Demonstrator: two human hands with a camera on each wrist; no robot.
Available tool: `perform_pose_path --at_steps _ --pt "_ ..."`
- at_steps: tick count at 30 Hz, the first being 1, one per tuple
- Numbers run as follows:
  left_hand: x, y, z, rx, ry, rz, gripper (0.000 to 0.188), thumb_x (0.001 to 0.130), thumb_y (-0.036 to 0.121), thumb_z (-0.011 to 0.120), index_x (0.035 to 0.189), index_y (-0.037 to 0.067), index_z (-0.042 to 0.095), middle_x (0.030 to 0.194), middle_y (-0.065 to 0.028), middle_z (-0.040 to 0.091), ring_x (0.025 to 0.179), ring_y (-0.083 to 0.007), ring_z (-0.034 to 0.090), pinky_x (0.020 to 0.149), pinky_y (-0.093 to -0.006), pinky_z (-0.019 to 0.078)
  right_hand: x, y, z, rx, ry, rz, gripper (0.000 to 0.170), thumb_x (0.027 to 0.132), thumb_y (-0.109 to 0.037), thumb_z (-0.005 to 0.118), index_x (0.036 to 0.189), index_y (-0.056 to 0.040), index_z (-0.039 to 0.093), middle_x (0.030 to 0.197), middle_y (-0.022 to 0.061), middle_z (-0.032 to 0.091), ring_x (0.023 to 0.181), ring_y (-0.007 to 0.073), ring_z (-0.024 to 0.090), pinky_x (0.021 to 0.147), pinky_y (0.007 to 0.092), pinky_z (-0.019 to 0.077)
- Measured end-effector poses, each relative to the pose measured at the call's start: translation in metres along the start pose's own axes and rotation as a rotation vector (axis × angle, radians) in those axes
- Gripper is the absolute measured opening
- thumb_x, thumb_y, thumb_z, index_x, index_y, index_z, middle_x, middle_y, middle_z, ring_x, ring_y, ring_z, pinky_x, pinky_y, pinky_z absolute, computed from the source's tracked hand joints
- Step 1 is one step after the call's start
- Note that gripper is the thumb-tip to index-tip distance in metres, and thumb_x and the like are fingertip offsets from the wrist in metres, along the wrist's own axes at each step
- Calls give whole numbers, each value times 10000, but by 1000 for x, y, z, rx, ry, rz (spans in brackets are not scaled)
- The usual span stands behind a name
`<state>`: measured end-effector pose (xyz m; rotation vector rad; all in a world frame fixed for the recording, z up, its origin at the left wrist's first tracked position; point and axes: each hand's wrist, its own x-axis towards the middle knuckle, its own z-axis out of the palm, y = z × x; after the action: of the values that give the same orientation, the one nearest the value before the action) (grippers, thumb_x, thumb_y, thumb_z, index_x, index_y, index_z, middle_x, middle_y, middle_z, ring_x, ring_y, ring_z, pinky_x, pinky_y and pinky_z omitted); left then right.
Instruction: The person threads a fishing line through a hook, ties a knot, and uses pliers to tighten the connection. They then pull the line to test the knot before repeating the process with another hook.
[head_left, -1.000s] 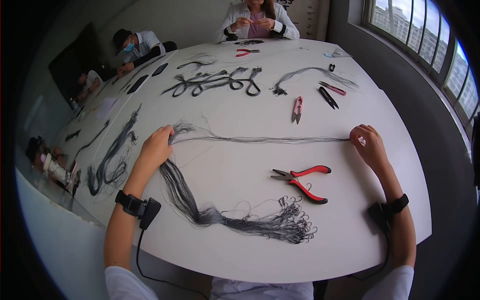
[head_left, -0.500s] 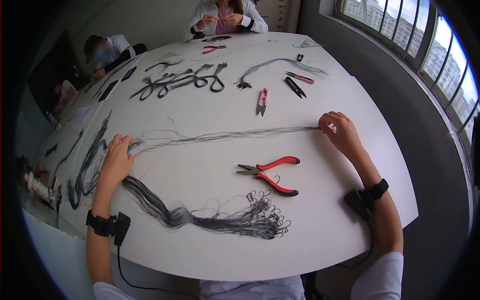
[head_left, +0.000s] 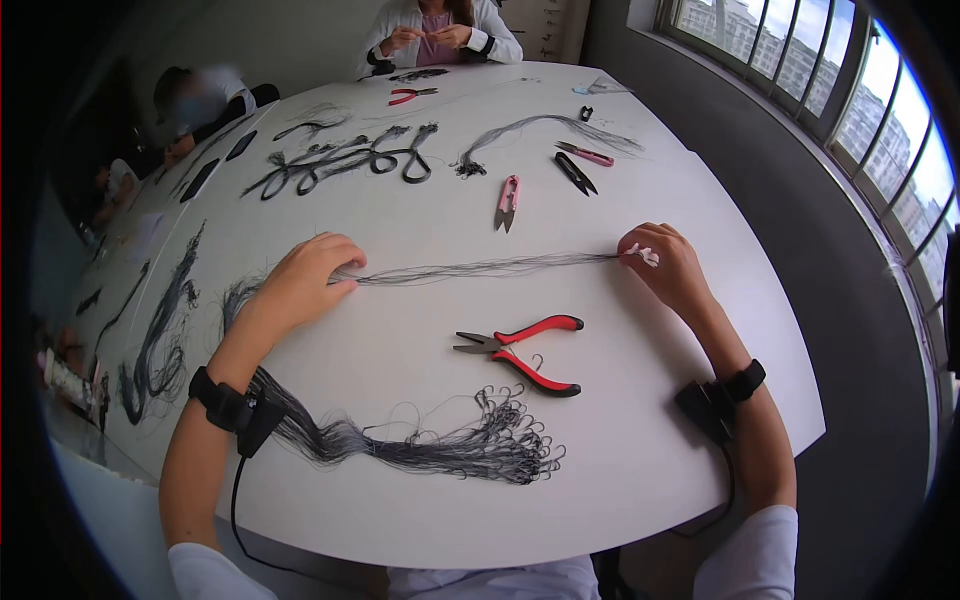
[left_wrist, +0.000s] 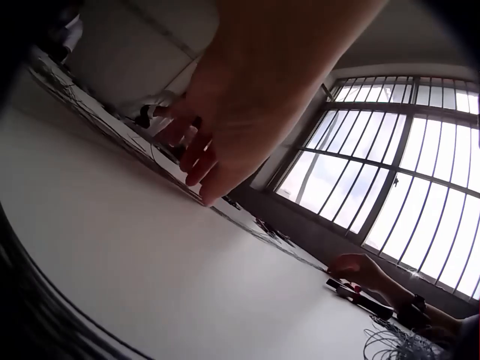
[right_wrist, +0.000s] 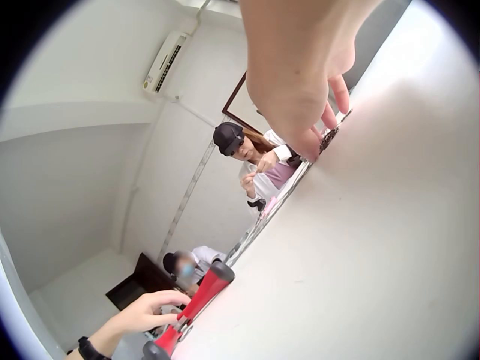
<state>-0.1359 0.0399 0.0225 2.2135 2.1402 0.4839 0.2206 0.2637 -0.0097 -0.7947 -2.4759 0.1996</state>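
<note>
Thin dark strands (head_left: 480, 267) run across the white table between both hands. At their right end, the right hand (head_left: 668, 268) pinches them with bent fingers; its fingertips sit by a dark clump (right_wrist: 328, 139) in the right wrist view. Thumb and fingers of the left hand (head_left: 300, 285) close round the strands at their left part, and its fingertips meet low over the table in the left wrist view. A thick grey-black bundle (head_left: 325, 440) lies below, ending in many small hooks (head_left: 525, 450); its upper part passes behind the left forearm.
Red-handled pliers (head_left: 540, 330) lie between the hands and the hooks. Farther back are pink snips (head_left: 508, 203), black snips (head_left: 576, 174) and looped dark bundles (head_left: 345, 165). Another bundle (head_left: 160, 330) lies at left. People sit at the far side.
The left hand has moved right along the strands, away from the bundle's frayed top. The right hand still holds their right end. The head view has shifted to the right.
</note>
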Motion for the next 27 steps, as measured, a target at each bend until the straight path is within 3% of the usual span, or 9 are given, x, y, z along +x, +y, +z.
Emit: perform_pose_path --at_steps 3,7,9,12,14,17,19,23,27 --pt "4 -5 -5 51 -109 -152 205 717 51 609 916 8 582 968 -122 588 932 -288 560 844 -340 444 0 1 3 -3 28 4 70 731 -28 629 796 -51 624 841 46 643 825 229 572 771 332 466" --pt "-6 -11 -4 180 -115 -265 185 714 31 597 895 2 573 951 -119 577 917 -287 559 827 -343 442 1 0 3 -14 29 3 78 753 -18 606 824 -48 618 829 64 641 818 227 582 749 331 473" --pt "-10 -12 2 96 147 -16 147 723 39 599 864 7 576 932 -109 572 894 -274 564 809 -342 446 2 -2 5 23 44 18 96 767 -14 593 852 -50 618 837 68 642 820 228 589 748 332 476" --pt "-10 24 4 44 182 101 134 742 80 617 855 14 586 941 -102 571 891 -259 569 804 -338 446 4 -16 4 112 62 125 137 806 -17 569 930 -56 615 888 75 646 825 234 604 758 337 479" --pt "-11 59 -2 -185 -52 85 155 757 125 637 858 17 589 927 -97 576 884 -258 572 800 -338 452 5 -20 9 71 234 6 128 803 -28 590 926 -53 620 912 75 643 847 236 599 763 338 478" --pt "-14 96 8 -333 -193 105 165 764 148 647 850 19 592 890 -97 576 852 -263 574 774 -339 458 6 -35 5 47 227 -90 125 795 -34 613 918 -53 622 923 77 641 867 233 592 760 339 476" --pt "-18 107 20 -302 -184 269 143 749 134 645 809 19 585 820 -97 561 797 -264 567 733 -343 462 5 -56 2 129 170 -152 112 753 -11 648 857 -49 630 865 62 645 844 224 576 749 332 472" --pt "-17 106 36 -198 -76 375 113 709 96 642 712 25 554 714 -86 524 730 -257 547 692 -349 456 0 -100 -5 299 -72 -307 138 672 -79 733 760 -67 627 744 33 608 767 200 533 672 308 447" --pt "-16 101 37 -223 -106 326 98 715 87 634 702 28 557 705 -86 528 727 -256 552 693 -349 456 -13 -126 -1 204 -227 -455 223 600 -181 781 626 -103 573 693 -7 548 710 177 484 660 299 401"
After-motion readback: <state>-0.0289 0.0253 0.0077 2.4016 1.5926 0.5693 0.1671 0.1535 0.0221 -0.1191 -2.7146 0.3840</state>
